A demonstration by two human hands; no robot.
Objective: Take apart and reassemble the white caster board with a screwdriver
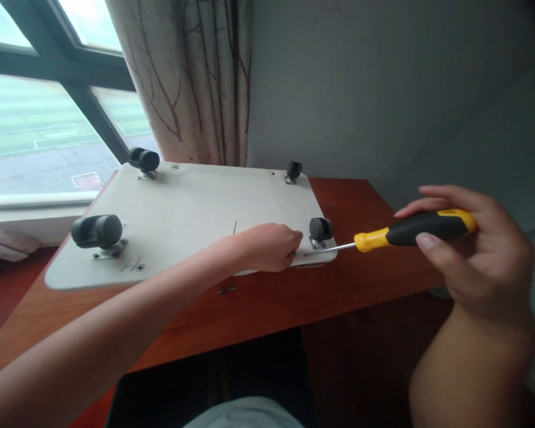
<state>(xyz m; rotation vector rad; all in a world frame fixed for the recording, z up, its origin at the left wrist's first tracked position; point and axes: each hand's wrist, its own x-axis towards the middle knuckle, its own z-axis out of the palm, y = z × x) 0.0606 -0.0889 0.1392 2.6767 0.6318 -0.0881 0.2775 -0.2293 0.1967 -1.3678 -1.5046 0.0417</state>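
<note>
My right hand [494,255] grips a screwdriver [408,230] with a yellow and black handle, its shaft pointing left. The tip lies low over the front right corner of a white board [196,205], close to the black caster [321,228] there. Beside that tip, my left hand [270,246] is closed over the board's front edge. Its curled fingertips are mostly hidden, so whatever they may pinch cannot be made out. Other casters stand wheels-up at the far right [294,170], far left [143,159] and near left [97,232] corners.
The board rests on a reddish-brown wooden table [267,312]. A small metal piece [227,290] lies in front of the board, and screws [139,267] lie on its near left part. Behind are a curtain [191,83], a window [35,137] and a grey wall [361,89].
</note>
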